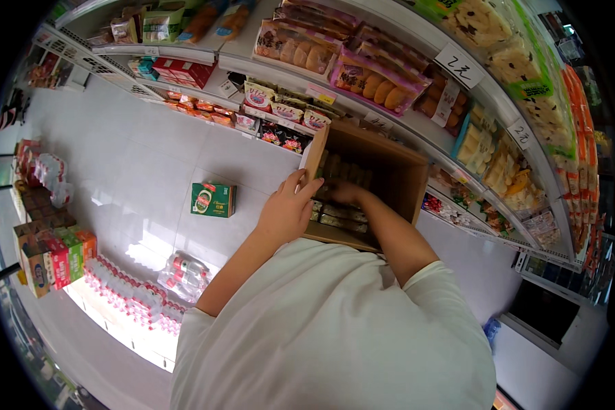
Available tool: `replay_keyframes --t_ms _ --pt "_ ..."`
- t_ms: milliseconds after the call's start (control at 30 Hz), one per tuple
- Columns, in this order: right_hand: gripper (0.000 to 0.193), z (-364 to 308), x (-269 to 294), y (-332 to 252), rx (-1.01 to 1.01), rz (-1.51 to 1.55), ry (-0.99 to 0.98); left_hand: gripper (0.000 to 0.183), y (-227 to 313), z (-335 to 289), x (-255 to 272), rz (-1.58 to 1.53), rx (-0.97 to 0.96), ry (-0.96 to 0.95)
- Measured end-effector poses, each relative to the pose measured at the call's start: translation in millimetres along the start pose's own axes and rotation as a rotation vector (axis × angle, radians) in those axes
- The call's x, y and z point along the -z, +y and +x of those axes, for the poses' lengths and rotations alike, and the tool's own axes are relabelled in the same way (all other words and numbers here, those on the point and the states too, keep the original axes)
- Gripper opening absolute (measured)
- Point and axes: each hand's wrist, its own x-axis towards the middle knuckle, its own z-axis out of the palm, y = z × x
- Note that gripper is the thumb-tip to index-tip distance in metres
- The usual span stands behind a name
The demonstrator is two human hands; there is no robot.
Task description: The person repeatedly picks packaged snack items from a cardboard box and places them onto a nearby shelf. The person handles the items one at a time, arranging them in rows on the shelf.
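Note:
A deep brown cardboard box [396, 160] stands open in front of my body, against the shelves. My left hand [295, 203] grips the box's left edge near a raised flap, its fingers bent over the cardboard. Inside the box, my right hand [339, 193] reaches down among small wrapped packs [343, 217], several of them in rows at the left part of the box. The box's right part lies in shadow. My right fingers are dark and partly hidden, so whether they hold a pack does not show.
Shelves with bagged bread [383, 78] and other snacks rise ahead and to the right. A green carton [213, 199] sits on the tiled floor to the left. Shrink-wrapped bottles [184, 275] and stacked coloured boxes [55, 256] line the far left.

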Motion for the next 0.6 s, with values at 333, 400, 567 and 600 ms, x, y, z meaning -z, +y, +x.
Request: replay_keyframes --t_ms 333,400,567,600 --pt "0.031 -152 70 -135 -0.199 0.301 0.442 0.068 27 25 31 0.076 -0.358 -0.093" --pt "0.029 -189 64 -167 0.004 0.583 0.609 0.071 46 34 40 -0.012 -0.436 -0.147" --pt "0.042 -242 57 -228 0.360 0.381 0.992 0.059 72 52 29 -0.141 -0.532 -0.001" --pt "0.044 -249 59 -231 0.412 0.305 0.999 0.055 73 54 26 -0.174 -0.520 0.045"
